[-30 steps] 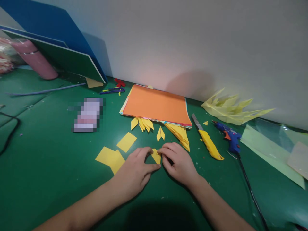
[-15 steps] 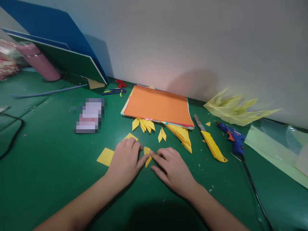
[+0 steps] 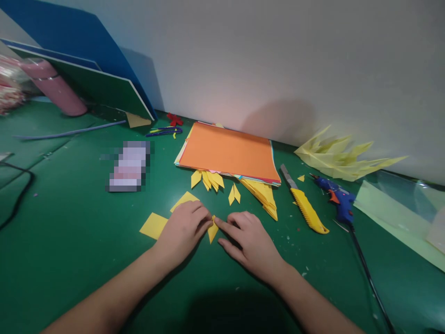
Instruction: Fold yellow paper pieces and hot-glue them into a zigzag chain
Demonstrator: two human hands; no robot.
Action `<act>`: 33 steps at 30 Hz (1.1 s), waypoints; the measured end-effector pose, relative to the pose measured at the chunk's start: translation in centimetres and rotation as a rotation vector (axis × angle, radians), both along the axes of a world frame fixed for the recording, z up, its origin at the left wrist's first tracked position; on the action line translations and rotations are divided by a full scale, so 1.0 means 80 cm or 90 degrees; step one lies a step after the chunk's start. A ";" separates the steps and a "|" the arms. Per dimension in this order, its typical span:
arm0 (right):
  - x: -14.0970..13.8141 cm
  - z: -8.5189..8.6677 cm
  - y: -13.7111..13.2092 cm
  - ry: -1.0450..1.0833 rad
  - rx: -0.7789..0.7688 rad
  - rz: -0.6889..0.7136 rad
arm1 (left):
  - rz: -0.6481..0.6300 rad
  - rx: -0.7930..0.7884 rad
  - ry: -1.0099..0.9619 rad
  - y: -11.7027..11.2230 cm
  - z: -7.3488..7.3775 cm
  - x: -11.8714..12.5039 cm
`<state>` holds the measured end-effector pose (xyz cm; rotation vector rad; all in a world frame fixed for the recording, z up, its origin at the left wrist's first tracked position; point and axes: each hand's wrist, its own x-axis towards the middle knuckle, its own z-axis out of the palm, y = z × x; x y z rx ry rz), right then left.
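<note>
A small folded yellow paper piece (image 3: 213, 233) with a pointed lower end lies flat on the green table between my hands. My left hand (image 3: 185, 228) is closed, its thumb and fingers bunched over the paper's upper left edge. From the other side, my right hand (image 3: 252, 239) holds the paper down with its index fingertip; the thumb is apart and the other fingers curl. The paper's top is partly covered by the fingertips. Beside and behind my left hand are a yellow paper square (image 3: 153, 226) and another yellow paper (image 3: 184, 199), partly hidden.
Farther back lie folded yellow pieces (image 3: 207, 180), a folded pair (image 3: 234, 195), a stack of coloured paper (image 3: 227, 150) and yellow triangles (image 3: 262, 197). A cutter with exposed blade (image 3: 306, 208) and a corded blue glue gun (image 3: 339, 199) are right; a phone (image 3: 129, 166) is left.
My left fingers have shifted up and right onto the top of the folded paper, covering more of it. More of the yellow paper behind my left hand shows. My right hand has barely moved.
</note>
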<state>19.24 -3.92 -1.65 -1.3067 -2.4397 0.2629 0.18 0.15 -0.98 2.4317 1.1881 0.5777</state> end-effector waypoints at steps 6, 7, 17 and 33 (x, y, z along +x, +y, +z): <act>0.001 -0.003 0.001 0.008 0.003 0.002 | -0.042 0.060 0.020 0.000 -0.002 -0.002; 0.002 -0.003 0.001 0.009 0.002 0.002 | -0.046 0.064 0.022 0.001 -0.002 -0.002; 0.002 -0.001 0.001 0.001 0.012 -0.011 | -0.009 0.015 -0.013 -0.001 0.000 -0.001; 0.002 -0.002 0.000 -0.007 0.044 -0.010 | 0.069 0.012 0.060 -0.004 0.000 0.012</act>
